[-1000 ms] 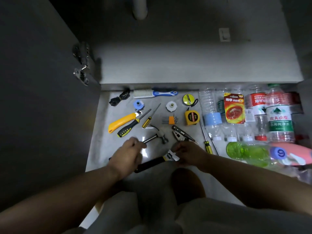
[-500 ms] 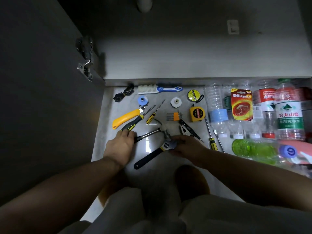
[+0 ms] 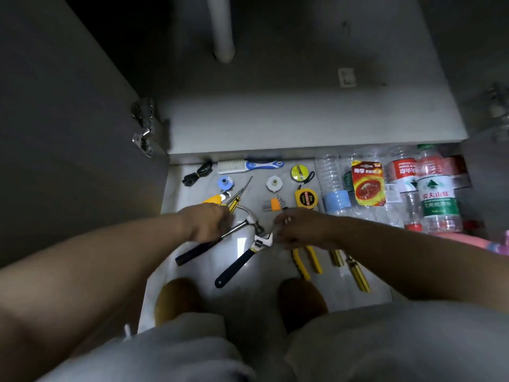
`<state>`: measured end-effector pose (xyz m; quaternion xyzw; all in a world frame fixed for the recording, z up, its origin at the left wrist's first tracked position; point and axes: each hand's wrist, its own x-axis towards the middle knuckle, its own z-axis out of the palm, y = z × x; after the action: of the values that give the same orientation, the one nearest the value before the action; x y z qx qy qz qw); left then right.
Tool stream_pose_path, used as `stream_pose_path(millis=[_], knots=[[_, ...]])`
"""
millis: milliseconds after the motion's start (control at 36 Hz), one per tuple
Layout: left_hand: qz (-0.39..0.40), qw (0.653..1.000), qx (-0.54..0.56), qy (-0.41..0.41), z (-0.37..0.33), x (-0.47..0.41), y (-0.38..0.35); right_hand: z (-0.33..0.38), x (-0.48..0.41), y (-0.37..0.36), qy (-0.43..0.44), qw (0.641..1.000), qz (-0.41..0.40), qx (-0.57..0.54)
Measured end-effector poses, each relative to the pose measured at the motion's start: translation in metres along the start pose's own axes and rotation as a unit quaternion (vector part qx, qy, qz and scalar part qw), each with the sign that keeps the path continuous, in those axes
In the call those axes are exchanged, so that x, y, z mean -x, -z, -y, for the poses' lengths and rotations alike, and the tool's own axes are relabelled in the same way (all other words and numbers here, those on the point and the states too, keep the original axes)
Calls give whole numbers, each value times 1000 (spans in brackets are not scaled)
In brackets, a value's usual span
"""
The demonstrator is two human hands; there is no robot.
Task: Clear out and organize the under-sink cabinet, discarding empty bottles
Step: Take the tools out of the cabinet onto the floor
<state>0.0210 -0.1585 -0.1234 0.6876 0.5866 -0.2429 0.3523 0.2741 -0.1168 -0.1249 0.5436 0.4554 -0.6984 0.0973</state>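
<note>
Step in hand: sorting tools on pale floor point(image 3: 264, 282) before open grey under-sink cabinet point(image 3: 303, 117).

Left hand point(image 3: 208, 223) is gripping steel-headed, black-handled claw hammer point(image 3: 252, 217). Right hand point(image 3: 301, 227) is covering yellow-handled pliers point(image 3: 314, 259); its grip cannot be told.

Clear plastic bottles point(image 3: 333, 177) are lying rightward, awaiting discarding next.

Change: right hand is now leaving black-handled adjustable wrench point(image 3: 248, 253).

Both arms are bare, coming in from the bottom corners and reaching forward and down. The forearms angle inward, so the hands end up close together, near each other but not touching. Left hand point(image 3: 209, 224) is palm down, knuckles up, fingers curled over the shaft of the hammer point(image 3: 242, 226) a bit behind its head. Right hand point(image 3: 300, 230) is palm down too, wrist pretty straight, fingers pointing left toward the other hand. It's too dark and blurry to say if they're pinching something or just lying flat.
</note>
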Motion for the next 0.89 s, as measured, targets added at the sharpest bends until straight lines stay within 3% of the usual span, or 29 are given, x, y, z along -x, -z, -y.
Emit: stream_pose_path(millis=[111,361,472,639,889], knots=[[12,999,-33,-18,-31,13,63,23,35,32,44,998,-33,17],[-90,992,-61,-61,-129,71,177,51,151,98,119,965,-193,130],[-117,989,-52,-75,-176,92,192,46,200,126,156,937,-262,172],[-125,985,-80,-89,-234,117,198,9,239,162,154,918,-333,148],[-152,980,-57,-117,-253,107,194,-20,241,185,112,897,-399,155]])
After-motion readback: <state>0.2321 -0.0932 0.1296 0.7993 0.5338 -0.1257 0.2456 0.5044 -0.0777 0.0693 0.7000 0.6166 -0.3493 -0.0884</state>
